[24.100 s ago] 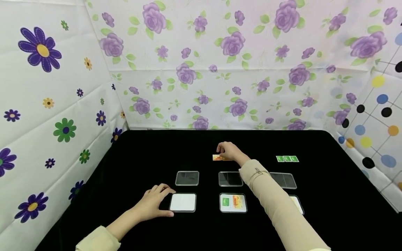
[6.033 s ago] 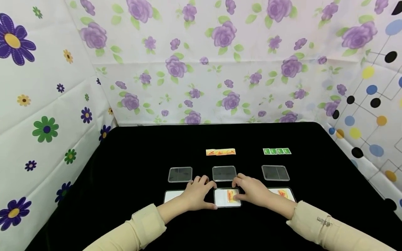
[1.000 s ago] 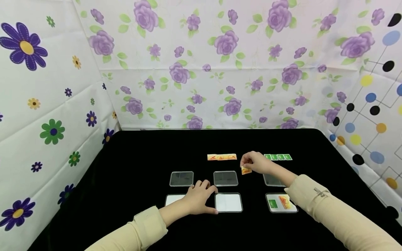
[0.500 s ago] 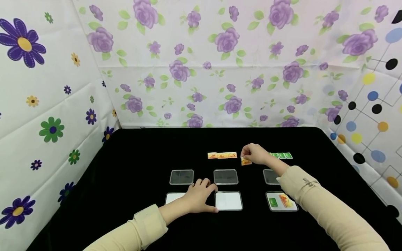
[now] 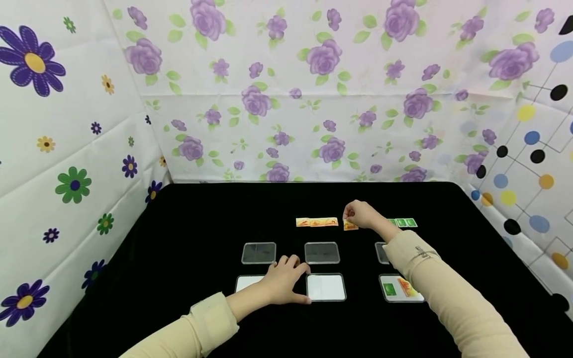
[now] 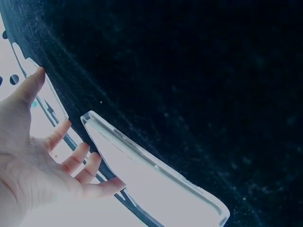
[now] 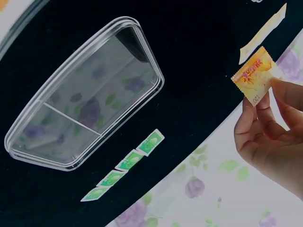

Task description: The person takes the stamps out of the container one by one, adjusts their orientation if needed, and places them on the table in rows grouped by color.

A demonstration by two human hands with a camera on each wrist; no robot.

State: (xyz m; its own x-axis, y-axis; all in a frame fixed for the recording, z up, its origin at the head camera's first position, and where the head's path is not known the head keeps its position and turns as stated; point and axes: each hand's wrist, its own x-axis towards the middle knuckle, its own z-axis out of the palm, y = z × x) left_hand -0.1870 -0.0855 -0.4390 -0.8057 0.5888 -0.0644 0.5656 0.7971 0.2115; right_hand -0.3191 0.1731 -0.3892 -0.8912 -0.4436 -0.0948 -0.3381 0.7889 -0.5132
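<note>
In the head view my right hand [image 5: 364, 215] pinches an orange-and-yellow postage stamp [image 5: 350, 225] by its edge, just right of a row of orange stamps [image 5: 316, 222]. The right wrist view shows the same stamp [image 7: 255, 75], with toothed edges, between thumb and fingers. My left hand [image 5: 284, 282] has its fingers spread at the left side of the middle white-lined case [image 5: 326, 287], with no stamp in it. Its wrist and palm cover part of the left white-lined case [image 5: 248, 281]. The right case [image 5: 400, 299] holds a green stamp and an orange one, partly behind my sleeve.
Clear plastic lids lie behind the cases: left lid [image 5: 259, 253], middle lid [image 5: 322, 252] and right lid [image 5: 381, 253], partly behind my sleeve. Green stamps [image 5: 405, 223] lie in a row at the back right, partly behind my right wrist. A flowered cloth wall [image 5: 277, 134] stands behind the black table.
Six seconds ago the orange stamp was in the middle case; my right hand has carried it back beside the orange row. The green stamp seen there earliest is gone. The left hand stays put lately.
</note>
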